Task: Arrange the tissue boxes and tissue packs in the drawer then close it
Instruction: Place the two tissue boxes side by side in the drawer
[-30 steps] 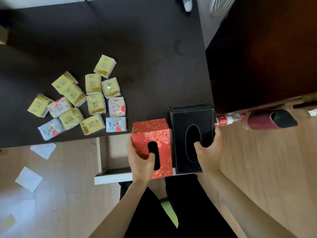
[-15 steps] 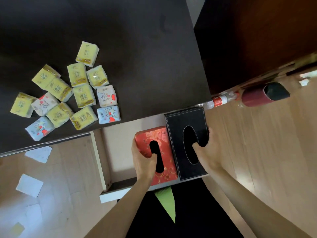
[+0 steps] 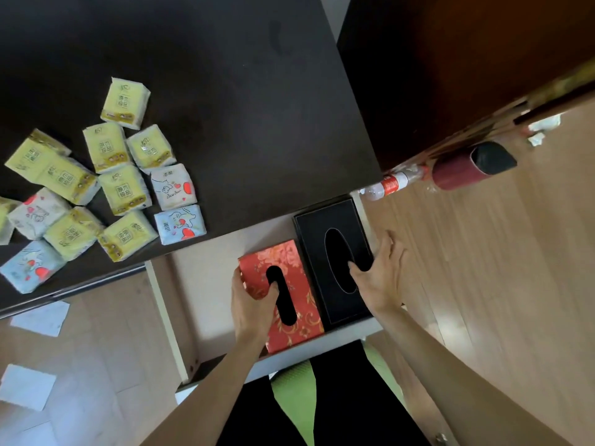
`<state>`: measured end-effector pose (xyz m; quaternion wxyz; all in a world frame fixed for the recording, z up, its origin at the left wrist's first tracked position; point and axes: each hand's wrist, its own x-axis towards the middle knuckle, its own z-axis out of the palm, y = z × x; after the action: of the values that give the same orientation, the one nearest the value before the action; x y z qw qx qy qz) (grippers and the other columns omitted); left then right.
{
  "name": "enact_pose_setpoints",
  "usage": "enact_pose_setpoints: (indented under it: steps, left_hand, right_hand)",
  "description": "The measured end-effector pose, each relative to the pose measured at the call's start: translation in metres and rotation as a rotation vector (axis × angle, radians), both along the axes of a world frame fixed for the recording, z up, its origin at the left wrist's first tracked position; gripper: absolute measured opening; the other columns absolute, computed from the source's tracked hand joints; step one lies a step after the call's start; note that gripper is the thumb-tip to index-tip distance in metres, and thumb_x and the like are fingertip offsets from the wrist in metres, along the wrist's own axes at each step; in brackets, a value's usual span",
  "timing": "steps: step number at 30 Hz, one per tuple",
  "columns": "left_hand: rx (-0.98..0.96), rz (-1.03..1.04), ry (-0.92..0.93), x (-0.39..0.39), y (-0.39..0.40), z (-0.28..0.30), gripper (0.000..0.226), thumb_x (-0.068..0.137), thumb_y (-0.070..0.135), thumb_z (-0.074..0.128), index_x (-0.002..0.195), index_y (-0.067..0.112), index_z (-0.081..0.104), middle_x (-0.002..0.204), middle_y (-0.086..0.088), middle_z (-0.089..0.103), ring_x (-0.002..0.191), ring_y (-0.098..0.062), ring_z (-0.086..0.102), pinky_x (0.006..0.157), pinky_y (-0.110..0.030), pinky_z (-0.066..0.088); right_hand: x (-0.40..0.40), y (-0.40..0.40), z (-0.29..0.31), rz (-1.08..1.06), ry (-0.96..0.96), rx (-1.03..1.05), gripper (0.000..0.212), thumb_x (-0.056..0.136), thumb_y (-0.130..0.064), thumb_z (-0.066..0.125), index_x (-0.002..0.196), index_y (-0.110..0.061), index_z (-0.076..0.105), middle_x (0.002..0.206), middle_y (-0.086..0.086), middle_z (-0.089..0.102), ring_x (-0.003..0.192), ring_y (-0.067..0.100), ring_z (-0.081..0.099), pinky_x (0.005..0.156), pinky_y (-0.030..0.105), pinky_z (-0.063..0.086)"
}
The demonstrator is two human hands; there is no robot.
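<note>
An open pale drawer (image 3: 167,317) juts out from under the dark desk. At its right end lie a red floral tissue box (image 3: 299,304) and, touching its right side, a black tissue box (image 3: 322,239). My left hand (image 3: 251,304) grips the red box, thumb in its slot. My right hand (image 3: 378,275) holds the black box, thumb in its oval opening, fingers spread along its right side. Several yellow tissue packs (image 3: 124,189) and white and blue cartoon packs (image 3: 179,224) lie on the desk at the left.
The dark desk top (image 3: 257,107) fills the upper view, a dark cabinet (image 3: 450,75) at the right. A plastic bottle (image 3: 391,185) and a maroon cylinder (image 3: 463,167) lie on the wooden floor. White paper sheets (image 3: 27,386) lie on the floor left. The drawer's left half shows bare bottom.
Both boxes came down from desk-edge height into the drawer's right end. My right hand's fingers have loosened and spread along the black box.
</note>
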<state>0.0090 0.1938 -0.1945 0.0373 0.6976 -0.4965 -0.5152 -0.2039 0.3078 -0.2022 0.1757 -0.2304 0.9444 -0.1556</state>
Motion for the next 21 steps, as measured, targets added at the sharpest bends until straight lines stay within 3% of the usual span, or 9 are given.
enact_pose_setpoints:
  steps: [3, 5, 7, 9, 13, 17, 19, 21]
  left_hand:
    - [0.024, -0.085, -0.062, 0.003, -0.003, -0.002, 0.058, 0.083, 0.042, 0.072, 0.134, 0.029, 0.047, 0.112, 0.008, 0.067, 0.101, -0.020, 0.065, 0.090, -0.046, 0.055]
    - [0.034, -0.090, -0.079, 0.002, -0.002, -0.001, 0.050, 0.086, 0.041, 0.070, 0.130, 0.030, 0.049, 0.108, 0.008, 0.067, 0.100, -0.021, 0.065, 0.088, -0.045, 0.055]
    - [0.031, -0.074, -0.087, 0.001, -0.001, -0.002, 0.048, 0.087, 0.039, 0.068, 0.131, 0.030, 0.049, 0.109, 0.007, 0.066, 0.102, -0.022, 0.064, 0.089, -0.045, 0.054]
    - [0.037, -0.067, -0.088, -0.002, 0.001, 0.000, 0.052, 0.088, 0.039, 0.068, 0.135, 0.028, 0.047, 0.112, 0.006, 0.066, 0.103, -0.022, 0.064, 0.091, -0.048, 0.054]
    - [0.030, -0.071, -0.097, -0.017, 0.006, 0.003, 0.056, 0.089, 0.043, 0.066, 0.138, 0.027, 0.045, 0.117, 0.006, 0.066, 0.107, -0.023, 0.063, 0.092, -0.046, 0.053]
    - [0.027, -0.078, -0.089, -0.017, 0.009, 0.002, 0.055, 0.087, 0.046, 0.066, 0.135, 0.029, 0.045, 0.113, 0.008, 0.066, 0.104, -0.022, 0.065, 0.090, -0.046, 0.054]
    - [0.021, -0.102, -0.064, -0.013, 0.008, 0.002, 0.054, 0.086, 0.046, 0.068, 0.133, 0.032, 0.045, 0.109, 0.010, 0.066, 0.099, -0.020, 0.066, 0.085, -0.043, 0.056]
    - [0.007, -0.113, -0.034, -0.011, 0.006, 0.003, 0.066, 0.086, 0.044, 0.069, 0.142, 0.032, 0.037, 0.113, 0.010, 0.064, 0.099, -0.017, 0.065, 0.081, -0.039, 0.054]
  right_hand:
    - [-0.007, 0.005, -0.003, 0.019, -0.170, 0.030, 0.103, 0.075, -0.030, 0.087, 0.157, -0.013, 0.027, 0.154, 0.015, 0.042, 0.140, 0.033, 0.040, 0.116, 0.048, 0.039]
    - [-0.008, 0.008, -0.002, 0.066, -0.241, 0.061, 0.103, 0.079, -0.026, 0.083, 0.160, -0.014, 0.021, 0.158, 0.013, 0.041, 0.140, 0.034, 0.047, 0.115, 0.046, 0.042]
    - [-0.006, 0.010, 0.001, 0.102, -0.259, 0.092, 0.103, 0.080, -0.022, 0.080, 0.160, -0.017, 0.016, 0.153, 0.013, 0.046, 0.119, 0.033, 0.064, 0.098, 0.043, 0.055]
    - [-0.006, 0.011, 0.005, 0.129, -0.280, 0.119, 0.104, 0.080, -0.021, 0.078, 0.160, -0.016, 0.012, 0.147, 0.014, 0.050, 0.102, 0.033, 0.069, 0.085, 0.046, 0.060]
    - [-0.012, 0.012, 0.007, 0.160, -0.293, 0.128, 0.104, 0.081, -0.016, 0.079, 0.161, -0.004, 0.013, 0.150, 0.017, 0.045, 0.120, 0.036, 0.062, 0.094, 0.047, 0.057]
    - [-0.013, 0.012, 0.011, 0.196, -0.288, 0.152, 0.102, 0.081, -0.017, 0.082, 0.160, -0.003, 0.019, 0.143, 0.018, 0.051, 0.114, 0.033, 0.063, 0.092, 0.042, 0.058]
    - [-0.012, 0.010, 0.015, 0.248, -0.198, 0.165, 0.102, 0.082, -0.019, 0.082, 0.161, -0.002, 0.020, 0.155, 0.020, 0.042, 0.133, 0.037, 0.053, 0.106, 0.045, 0.051]
    - [-0.009, 0.003, 0.022, 0.454, 0.010, 0.123, 0.092, 0.083, -0.021, 0.077, 0.159, -0.002, 0.028, 0.161, 0.020, 0.036, 0.144, 0.037, 0.042, 0.118, 0.049, 0.039]
